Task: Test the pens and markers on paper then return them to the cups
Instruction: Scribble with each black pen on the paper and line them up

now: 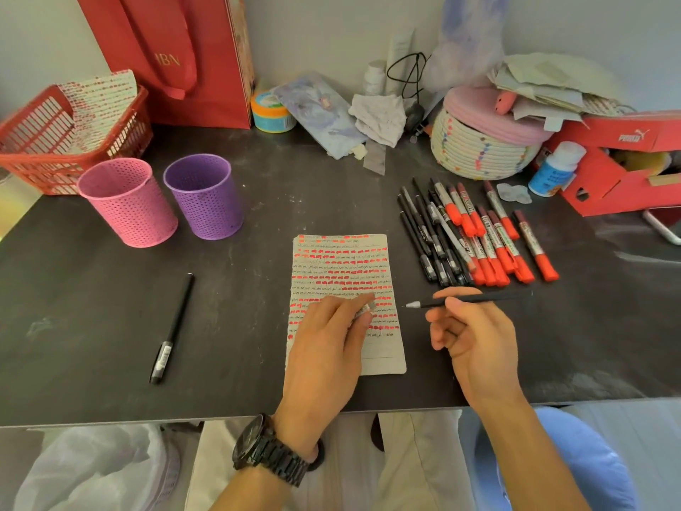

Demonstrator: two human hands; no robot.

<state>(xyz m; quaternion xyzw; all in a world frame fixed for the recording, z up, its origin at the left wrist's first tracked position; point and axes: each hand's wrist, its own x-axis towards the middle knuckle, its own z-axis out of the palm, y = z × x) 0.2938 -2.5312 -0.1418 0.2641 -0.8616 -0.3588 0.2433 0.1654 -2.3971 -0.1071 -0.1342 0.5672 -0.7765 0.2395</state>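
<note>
We see the right hand (475, 337) gripping one uncapped black pen (475, 299), its tip just beside the single sheet of paper (342, 260), while the left hand (328, 344) pinches one small cap (365, 309) over that sheet. On the dark table (92, 289) stand two cups, a pink cup (127, 204) and a purple cup (204, 197), left of the sheet. A heap of pens and markers (475, 237), too overlapped to count, lies to its right, and one capped pen (173, 328) lies alone to its left.

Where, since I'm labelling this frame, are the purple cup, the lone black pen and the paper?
purple cup (206, 201), head view, perforated side wall.
lone black pen (172, 328), head view, middle of barrel.
paper (342, 260), head view, upper marked area.
</note>
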